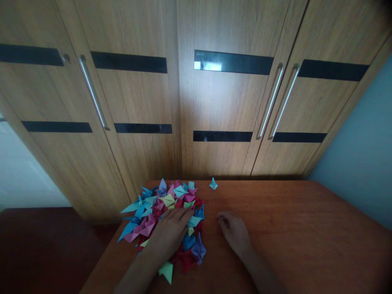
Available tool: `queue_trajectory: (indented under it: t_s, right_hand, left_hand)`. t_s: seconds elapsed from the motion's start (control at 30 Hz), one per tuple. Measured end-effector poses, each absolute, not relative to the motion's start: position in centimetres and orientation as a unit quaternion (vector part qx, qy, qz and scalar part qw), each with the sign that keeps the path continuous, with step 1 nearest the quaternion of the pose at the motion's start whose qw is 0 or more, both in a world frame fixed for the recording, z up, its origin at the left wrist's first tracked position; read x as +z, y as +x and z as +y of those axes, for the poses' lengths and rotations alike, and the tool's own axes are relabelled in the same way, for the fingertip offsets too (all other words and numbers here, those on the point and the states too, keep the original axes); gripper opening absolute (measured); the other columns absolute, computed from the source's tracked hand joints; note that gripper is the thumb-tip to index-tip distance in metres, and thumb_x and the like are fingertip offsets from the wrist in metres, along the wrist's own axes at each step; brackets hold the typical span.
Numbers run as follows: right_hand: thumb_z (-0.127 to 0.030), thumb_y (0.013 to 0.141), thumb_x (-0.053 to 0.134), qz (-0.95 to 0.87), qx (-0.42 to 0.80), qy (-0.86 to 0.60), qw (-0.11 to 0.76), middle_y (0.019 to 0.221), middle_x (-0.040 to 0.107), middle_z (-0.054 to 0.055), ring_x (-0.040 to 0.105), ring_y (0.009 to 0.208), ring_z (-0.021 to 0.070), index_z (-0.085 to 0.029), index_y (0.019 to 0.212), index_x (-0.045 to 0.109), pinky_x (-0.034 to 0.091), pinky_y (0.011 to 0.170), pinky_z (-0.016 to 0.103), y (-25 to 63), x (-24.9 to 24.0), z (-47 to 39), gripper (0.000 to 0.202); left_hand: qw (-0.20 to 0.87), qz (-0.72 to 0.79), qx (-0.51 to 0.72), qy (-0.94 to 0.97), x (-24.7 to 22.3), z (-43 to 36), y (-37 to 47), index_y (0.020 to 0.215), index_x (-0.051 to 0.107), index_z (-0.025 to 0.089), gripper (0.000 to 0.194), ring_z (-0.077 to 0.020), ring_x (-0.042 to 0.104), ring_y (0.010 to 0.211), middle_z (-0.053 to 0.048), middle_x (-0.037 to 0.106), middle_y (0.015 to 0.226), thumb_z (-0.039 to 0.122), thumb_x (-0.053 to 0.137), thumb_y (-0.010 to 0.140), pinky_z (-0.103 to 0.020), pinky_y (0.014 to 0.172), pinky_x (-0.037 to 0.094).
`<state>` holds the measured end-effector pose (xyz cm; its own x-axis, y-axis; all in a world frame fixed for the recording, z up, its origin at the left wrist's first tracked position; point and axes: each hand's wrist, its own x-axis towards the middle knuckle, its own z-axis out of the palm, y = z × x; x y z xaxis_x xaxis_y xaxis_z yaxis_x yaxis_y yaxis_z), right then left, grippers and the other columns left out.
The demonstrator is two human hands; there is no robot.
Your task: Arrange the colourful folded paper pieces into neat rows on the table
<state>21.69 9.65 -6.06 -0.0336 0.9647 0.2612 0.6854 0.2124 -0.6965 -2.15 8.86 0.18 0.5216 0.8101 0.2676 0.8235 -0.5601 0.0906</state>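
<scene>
A heap of folded paper origami pieces [146, 225] in blue, pink, red, yellow, green and purple covers the left part of the table. My left hand [175, 224] lies palm down over the heap with its fingers stretched to the right; its palm side and what lies under it are hidden. On bare wood to the right of the heap rests my right hand [233, 230], its fingers curled in and nothing visible in them. One light blue origami piece [213, 184] stands apart near the table's back edge, beyond both hands.
The reddish-brown wooden table [288, 228] reaches back to a wooden wardrobe [214, 155] with black strips and long metal handles [271, 102]. A pale blue wall [361, 151] borders the right side. Dark red floor [45, 245] shows at the left.
</scene>
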Motion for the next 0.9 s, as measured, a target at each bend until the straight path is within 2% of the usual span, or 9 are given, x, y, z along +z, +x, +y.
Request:
queue_trajectory:
  t_s: [0.17,0.27,0.47,0.67,0.9]
  right_hand:
    - [-0.019,0.081,0.041,-0.694,0.195,-0.593,0.359,0.092,0.067,0.004,0.061,0.083,0.0177,-0.021,0.091,0.066,0.045,0.075,0.027,21.7,-6.2,9.7,0.027]
    - [-0.020,0.081,0.041,-0.692,0.198,-0.592,0.362,0.091,0.067,0.004,0.061,0.079,0.0177,-0.021,0.092,0.066,0.045,0.073,0.027,21.8,-6.3,9.7,0.027]
    - [-0.023,0.083,0.042,-0.694,0.209,-0.574,0.382,0.090,0.067,0.005,0.061,0.078,0.0186,-0.019,0.094,0.065,0.045,0.073,0.029,21.4,-6.4,9.6,0.026]
    - [-0.023,0.083,0.042,-0.694,0.227,-0.562,0.388,0.087,0.067,0.006,0.060,0.073,0.0183,-0.019,0.096,0.066,0.046,0.071,0.030,20.6,-6.3,9.3,0.027]
    - [-0.029,0.086,0.044,-0.681,0.286,-0.528,0.419,0.085,0.067,0.006,0.061,0.074,0.0179,-0.020,0.094,0.067,0.045,0.068,0.027,19.8,-5.6,8.9,0.027]
  left_hand:
    - [0.025,-0.452,-0.239,-0.859,-0.1,9.2,-3.0,0.112,0.057,0.022,0.027,-0.0224,0.059,0.097,-0.006,0.066,0.104,0.020,0.046,0.088,-0.039,0.088,0.046]
    - [0.007,-0.453,-0.272,-0.849,-0.1,9.2,-3.0,0.109,0.058,0.021,0.025,-0.0207,0.059,0.096,-0.006,0.066,0.102,0.021,0.045,0.088,-0.036,0.087,0.047]
    - [-0.018,-0.492,-0.230,-0.839,0.0,8.8,-2.3,0.122,0.052,0.024,0.038,-0.0239,0.054,0.108,-0.007,0.060,0.117,0.024,0.051,0.084,-0.039,0.092,0.043]
    - [-0.008,-0.495,-0.182,-0.850,-0.4,8.9,-1.9,0.109,0.060,0.026,0.029,-0.0246,0.056,0.100,-0.006,0.061,0.106,0.020,0.055,0.081,-0.040,0.088,0.043]
    - [-0.008,-0.477,-0.200,-0.856,-0.4,8.9,-1.7,0.093,0.065,0.025,0.019,-0.0214,0.056,0.097,-0.003,0.063,0.102,0.016,0.050,0.085,-0.036,0.087,0.042]
